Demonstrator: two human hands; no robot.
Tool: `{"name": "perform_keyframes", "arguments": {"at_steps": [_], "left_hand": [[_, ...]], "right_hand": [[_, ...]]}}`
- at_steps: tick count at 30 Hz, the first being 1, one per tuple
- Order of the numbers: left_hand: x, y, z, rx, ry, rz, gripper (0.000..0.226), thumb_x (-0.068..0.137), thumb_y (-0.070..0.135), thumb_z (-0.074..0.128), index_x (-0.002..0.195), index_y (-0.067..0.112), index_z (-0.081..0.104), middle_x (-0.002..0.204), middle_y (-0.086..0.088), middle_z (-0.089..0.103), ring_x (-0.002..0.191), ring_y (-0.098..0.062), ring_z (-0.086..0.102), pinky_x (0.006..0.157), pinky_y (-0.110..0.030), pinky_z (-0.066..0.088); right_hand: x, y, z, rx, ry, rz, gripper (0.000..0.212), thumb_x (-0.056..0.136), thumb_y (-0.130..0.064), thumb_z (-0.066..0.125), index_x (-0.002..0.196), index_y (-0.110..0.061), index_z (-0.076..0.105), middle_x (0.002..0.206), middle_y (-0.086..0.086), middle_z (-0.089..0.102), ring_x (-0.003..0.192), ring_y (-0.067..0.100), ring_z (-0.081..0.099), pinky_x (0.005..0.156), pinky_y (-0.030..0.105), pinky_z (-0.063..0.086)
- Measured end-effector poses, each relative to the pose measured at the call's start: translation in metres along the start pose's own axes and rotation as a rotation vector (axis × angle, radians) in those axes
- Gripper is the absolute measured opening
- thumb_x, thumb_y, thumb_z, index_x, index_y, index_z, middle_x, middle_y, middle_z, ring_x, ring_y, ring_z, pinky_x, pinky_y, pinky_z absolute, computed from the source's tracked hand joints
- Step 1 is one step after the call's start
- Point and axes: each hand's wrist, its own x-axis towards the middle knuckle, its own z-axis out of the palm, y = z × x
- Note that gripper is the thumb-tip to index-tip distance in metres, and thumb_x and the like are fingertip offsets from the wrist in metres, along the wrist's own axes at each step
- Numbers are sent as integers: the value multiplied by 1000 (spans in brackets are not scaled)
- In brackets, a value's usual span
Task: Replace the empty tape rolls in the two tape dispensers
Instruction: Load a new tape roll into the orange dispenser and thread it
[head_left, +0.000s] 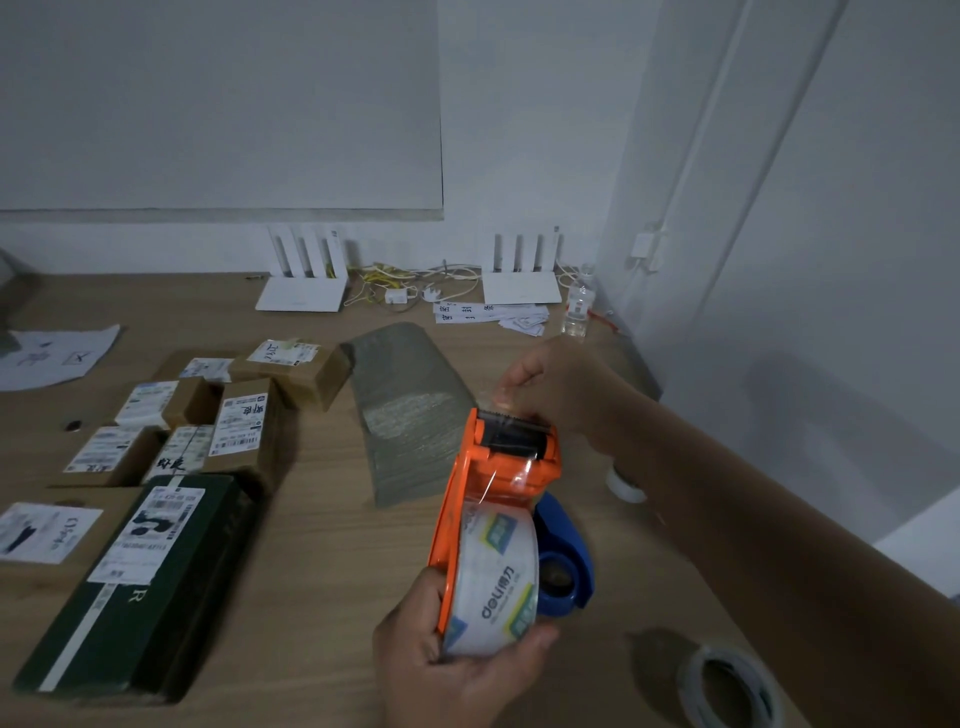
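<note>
An orange tape dispenser (496, 467) stands tilted above the table with a full clear tape roll (496, 577) seated in it. My left hand (447, 670) grips the roll and the dispenser's lower end. My right hand (550, 384) pinches the clear tape end just past the black cutter at the top. A blue tape dispenser (569, 561) lies on the table right behind the orange one, partly hidden. An empty roll core (727, 686) lies flat on the table at the lower right.
Several labelled cardboard parcels (244, 426) and a dark green box (140, 587) fill the table's left. A stack of grey mailer bags (410, 410) lies in the middle. Two white routers (306, 291), cables, paper slips and a small bottle (576, 306) sit by the wall.
</note>
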Motion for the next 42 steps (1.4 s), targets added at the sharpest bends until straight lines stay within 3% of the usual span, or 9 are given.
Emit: {"name": "perform_keyframes", "arguments": {"at_steps": [4, 7, 13, 16, 20, 24, 26, 29, 42], "left_hand": [[0, 3, -1, 9, -9, 3, 55, 32, 81, 75, 80, 55, 68, 58, 26, 70, 52, 8, 67, 51, -2, 47], [-1, 0, -2, 21, -30, -14, 59, 27, 77, 79, 81, 56, 69, 59, 26, 71, 54, 8, 68, 52, -2, 47], [-5, -12, -2, 19, -69, -4, 52, 30, 40, 87, 79, 47, 72, 59, 17, 73, 54, 3, 69, 53, -5, 49], [-4, -13, 2, -26, -60, -8, 57, 26, 55, 91, 80, 46, 73, 60, 14, 74, 54, 1, 70, 53, -8, 51], [2, -14, 8, -62, 16, 24, 44, 32, 35, 84, 72, 47, 72, 53, 16, 70, 46, 5, 62, 48, -8, 48], [11, -16, 11, -146, 68, -19, 40, 36, 31, 81, 74, 40, 73, 56, 8, 72, 47, 2, 60, 48, -11, 48], [16, -16, 12, -164, 79, -27, 40, 39, 30, 82, 77, 38, 74, 62, 3, 74, 51, -3, 63, 50, -14, 50], [23, -11, 15, -263, 82, -62, 43, 40, 28, 79, 81, 38, 75, 67, 3, 76, 55, -2, 65, 51, -17, 53], [30, -20, 18, -344, 36, -123, 52, 44, 28, 72, 95, 20, 64, 76, 14, 78, 65, 5, 69, 55, -10, 53]], "right_hand": [[1, 0, -1, -31, -115, 64, 14, 85, -22, 73, 91, -10, 77, 91, 11, 77, 87, 26, 73, 82, 35, 59], [1, 5, 0, 50, -166, 123, 19, 86, -20, 72, 97, -6, 75, 93, 14, 76, 73, 17, 68, 62, 19, 56], [0, 21, 1, 252, -159, 210, 18, 90, -6, 64, 104, 3, 71, 75, 5, 67, 54, 6, 58, 45, 11, 48], [-5, 32, 5, 486, -167, 281, 12, 94, -12, 59, 96, -3, 68, 71, 3, 60, 58, 12, 56, 53, 23, 50], [-21, 51, 23, 804, -7, 275, 29, 98, -15, 51, 73, -8, 65, 63, 4, 62, 58, 17, 58, 62, 31, 47], [-39, 70, 62, 953, 5, 444, 33, 91, -41, 61, 98, -12, 75, 90, 13, 75, 82, 33, 71, 78, 47, 59], [-52, 74, 79, 1036, -81, 432, 50, 94, -50, 53, 121, -11, 68, 122, 19, 68, 114, 40, 63, 105, 57, 45], [-68, 73, 95, 1292, -203, 336, 57, 101, -47, 40, 139, -7, 53, 141, 21, 55, 132, 37, 50, 116, 57, 30], [-87, 62, 106, 1616, -203, 314, 76, 97, -62, 20, 120, -10, 71, 129, 15, 66, 117, 27, 65, 85, 40, 58]]}}
